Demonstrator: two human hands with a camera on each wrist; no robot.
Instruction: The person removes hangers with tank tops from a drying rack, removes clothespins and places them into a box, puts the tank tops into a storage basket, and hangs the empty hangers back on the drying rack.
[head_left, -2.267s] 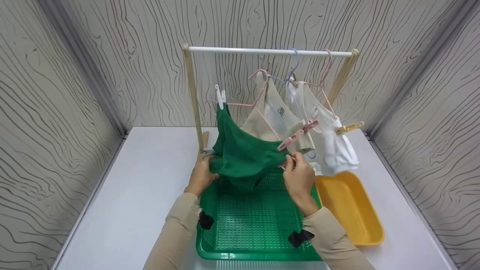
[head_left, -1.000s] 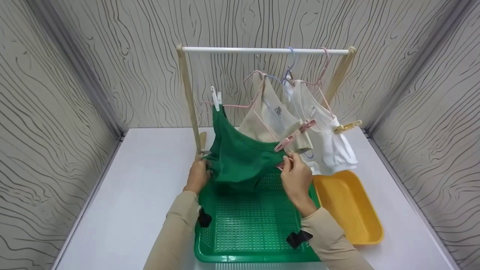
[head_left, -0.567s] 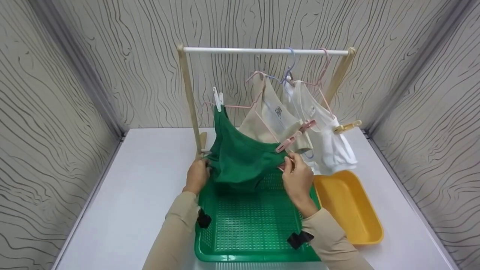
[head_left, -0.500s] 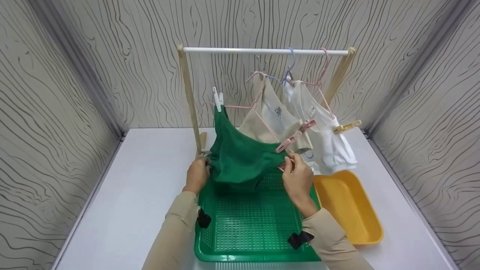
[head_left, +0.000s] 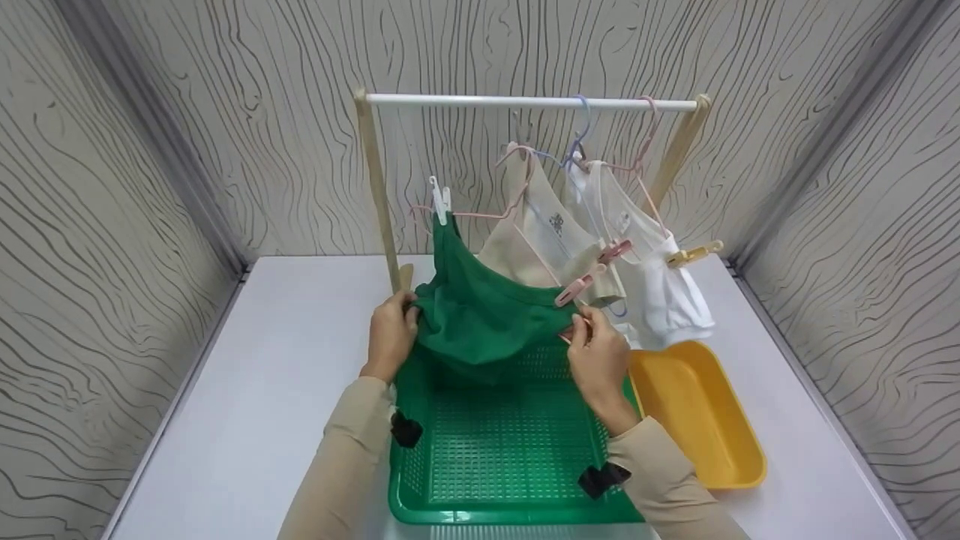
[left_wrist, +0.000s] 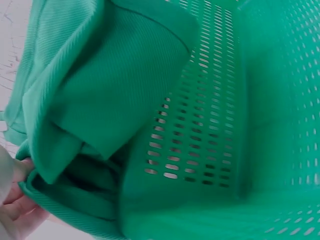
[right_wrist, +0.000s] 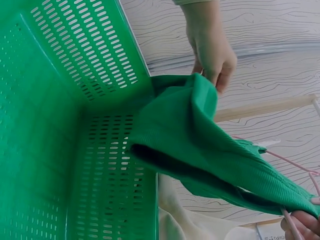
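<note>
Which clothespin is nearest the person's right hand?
The light pink clothespin, clipped to the green garment just above the right hand. The darker pink clothespin, white clothespin and yellow clothespin are all farther away.

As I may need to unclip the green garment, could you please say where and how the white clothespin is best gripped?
Probably pinch the two upper ends of the white clothespin from above: they stand up, apart and clear of the green garment, which its lower end clips.
</note>
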